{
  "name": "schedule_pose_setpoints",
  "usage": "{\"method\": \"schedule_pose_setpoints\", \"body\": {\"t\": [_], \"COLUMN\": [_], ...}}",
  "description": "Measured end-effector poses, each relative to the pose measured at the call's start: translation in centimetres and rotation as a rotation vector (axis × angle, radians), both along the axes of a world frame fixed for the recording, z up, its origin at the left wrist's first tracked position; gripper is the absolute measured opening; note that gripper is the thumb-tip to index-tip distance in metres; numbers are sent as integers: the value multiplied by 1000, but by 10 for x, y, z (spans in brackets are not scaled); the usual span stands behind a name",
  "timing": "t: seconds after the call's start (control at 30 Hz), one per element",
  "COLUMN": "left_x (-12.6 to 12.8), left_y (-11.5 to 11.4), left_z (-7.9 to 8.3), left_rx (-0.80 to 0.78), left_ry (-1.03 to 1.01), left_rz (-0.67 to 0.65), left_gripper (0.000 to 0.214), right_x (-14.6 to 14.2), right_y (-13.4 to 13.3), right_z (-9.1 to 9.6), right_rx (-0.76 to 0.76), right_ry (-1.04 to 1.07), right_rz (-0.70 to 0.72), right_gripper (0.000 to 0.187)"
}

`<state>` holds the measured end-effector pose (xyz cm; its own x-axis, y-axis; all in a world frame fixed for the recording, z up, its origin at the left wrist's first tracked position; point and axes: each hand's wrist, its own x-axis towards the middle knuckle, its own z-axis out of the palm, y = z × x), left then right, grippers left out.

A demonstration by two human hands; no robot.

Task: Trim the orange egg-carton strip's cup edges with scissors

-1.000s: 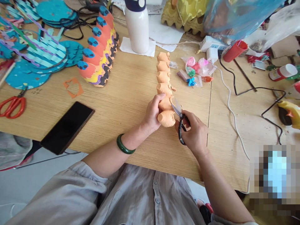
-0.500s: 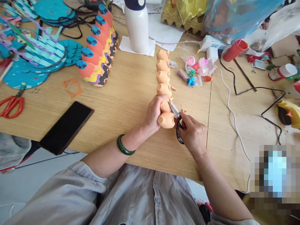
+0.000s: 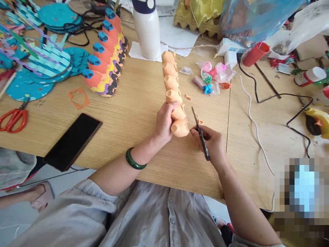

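My left hand is closed around the lower part of an orange egg-carton strip, a row of several bumps with a rough right edge. The strip points away from me over the wooden table. To its right, my right hand grips a pair of black-handled scissors, the blades pointing up and away, apart from the strip. Small orange scraps lie on the table between the strip and the scissors.
A painted egg-carton caterpillar stands at the left, beyond a black phone and red-handled scissors. A white bottle stands at the back. Small bags of coloured clay and cables lie right.
The scissors have come away from the strip's right edge and turned edge-on. My left hand has shifted the strip slightly left and tilted it.
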<state>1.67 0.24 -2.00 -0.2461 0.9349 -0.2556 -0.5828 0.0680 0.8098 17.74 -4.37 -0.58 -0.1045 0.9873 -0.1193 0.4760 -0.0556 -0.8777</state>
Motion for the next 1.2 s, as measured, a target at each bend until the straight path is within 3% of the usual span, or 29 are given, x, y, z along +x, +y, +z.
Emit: {"method": "schedule_pose_setpoints", "body": {"t": [0.17,0.3,0.43,0.63,0.97,1.2], "left_x": [-3,-2,-2,0,0,-1], "left_y": [2,-1,-5,-11,-11,-12], "left_z": [-1,4,9,16,12,12], "left_rx": [28,37,76,211,216,172], "left_ry": [-46,-115,-38,99,206,217], "left_rz": [-8,-12,9,16,45,28], "left_gripper": [23,27,28,18,23,12], "right_x": [8,7,0,-8,-12,-13], "right_y": [-2,-13,-23,-24,-21,-20], "right_z": [17,28,32,37,38,32], "right_rx": [-167,-356,-496,-516,-514,-498], "right_ry": [203,394,503,530,476,475], "right_rz": [-6,49,130,150,94,81], "right_gripper": [54,56,54,54,56,57]}}
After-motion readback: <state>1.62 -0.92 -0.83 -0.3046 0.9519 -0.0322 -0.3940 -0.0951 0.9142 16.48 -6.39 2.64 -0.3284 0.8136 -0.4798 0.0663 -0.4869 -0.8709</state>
